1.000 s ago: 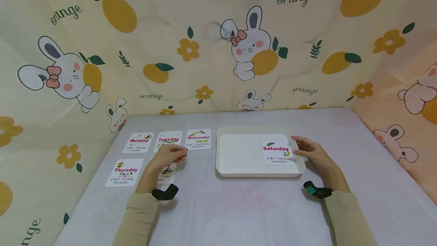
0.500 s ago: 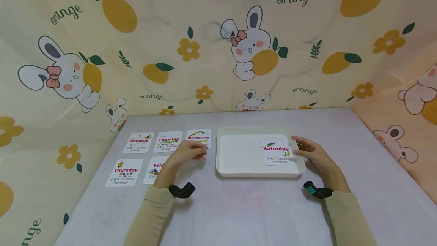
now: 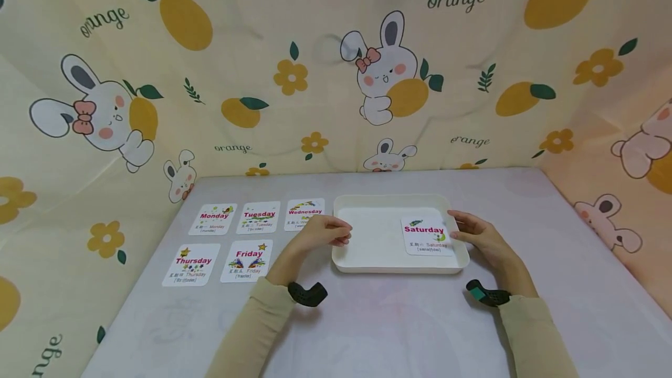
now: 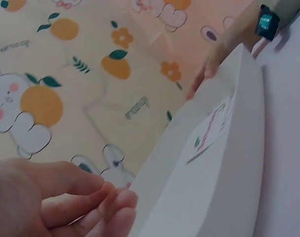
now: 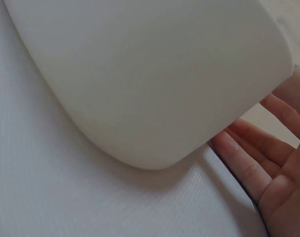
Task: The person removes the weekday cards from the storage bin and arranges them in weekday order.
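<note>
My left hand point(image 3: 320, 233) hovers over the left rim of a white tray point(image 3: 367, 261), its fingers loosely bent and nothing between them. Seen in the left wrist view, the fingertips point(image 4: 121, 202) come right at the tray's rim. At the tray's opposite end, my right hand point(image 3: 485, 241) holds the right rim; in the right wrist view its fingers point(image 5: 248, 158) partly disappear behind the tray wall. Inside the tray, on its right side, lies a Saturday card point(image 3: 426, 237). A Wednesday card point(image 3: 304, 206) is partly covered by the left hand.
Left of the tray, the Monday card point(image 3: 212, 220) and Tuesday card point(image 3: 257, 219) line up with Wednesday. The Thursday card point(image 3: 191, 264) and Friday card point(image 3: 247, 261) form a nearer row. A patterned cloth point(image 3: 325, 74) hangs behind the table point(image 3: 388, 325).
My left hand has moved right, from over the Tuesday and Friday cards past Wednesday to the tray's left rim, uncovering Friday. The right hand stays at the tray's right rim.
</note>
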The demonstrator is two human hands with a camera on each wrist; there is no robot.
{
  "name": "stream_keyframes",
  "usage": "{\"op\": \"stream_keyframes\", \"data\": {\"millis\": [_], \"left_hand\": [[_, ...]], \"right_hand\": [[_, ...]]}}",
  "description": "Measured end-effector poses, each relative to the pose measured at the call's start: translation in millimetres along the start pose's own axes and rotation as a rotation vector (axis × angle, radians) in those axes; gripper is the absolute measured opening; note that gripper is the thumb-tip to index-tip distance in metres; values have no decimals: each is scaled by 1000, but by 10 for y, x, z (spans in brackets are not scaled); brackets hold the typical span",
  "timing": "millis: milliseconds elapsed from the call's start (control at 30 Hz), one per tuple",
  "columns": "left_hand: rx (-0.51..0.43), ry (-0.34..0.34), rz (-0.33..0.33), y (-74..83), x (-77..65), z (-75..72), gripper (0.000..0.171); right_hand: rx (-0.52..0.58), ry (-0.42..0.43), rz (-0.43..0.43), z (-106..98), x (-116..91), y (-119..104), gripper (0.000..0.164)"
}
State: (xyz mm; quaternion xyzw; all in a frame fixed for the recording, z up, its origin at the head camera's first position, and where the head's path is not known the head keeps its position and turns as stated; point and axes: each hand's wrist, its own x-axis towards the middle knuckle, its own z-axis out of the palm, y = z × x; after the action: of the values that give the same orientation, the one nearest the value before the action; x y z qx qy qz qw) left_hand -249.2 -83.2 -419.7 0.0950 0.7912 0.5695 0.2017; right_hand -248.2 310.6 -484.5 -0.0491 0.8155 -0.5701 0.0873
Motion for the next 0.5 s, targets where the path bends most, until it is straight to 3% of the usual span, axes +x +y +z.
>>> {"op": "stream_keyframes", "data": {"millis": [167,500], "left_hand": [[2,-20,-7,75,66,186,27],[-118,-33,-17,97,220,559,28]], "right_hand": [[0,0,-8,10,2,15,65],[10,4,13,-2,15,12,65]]}}
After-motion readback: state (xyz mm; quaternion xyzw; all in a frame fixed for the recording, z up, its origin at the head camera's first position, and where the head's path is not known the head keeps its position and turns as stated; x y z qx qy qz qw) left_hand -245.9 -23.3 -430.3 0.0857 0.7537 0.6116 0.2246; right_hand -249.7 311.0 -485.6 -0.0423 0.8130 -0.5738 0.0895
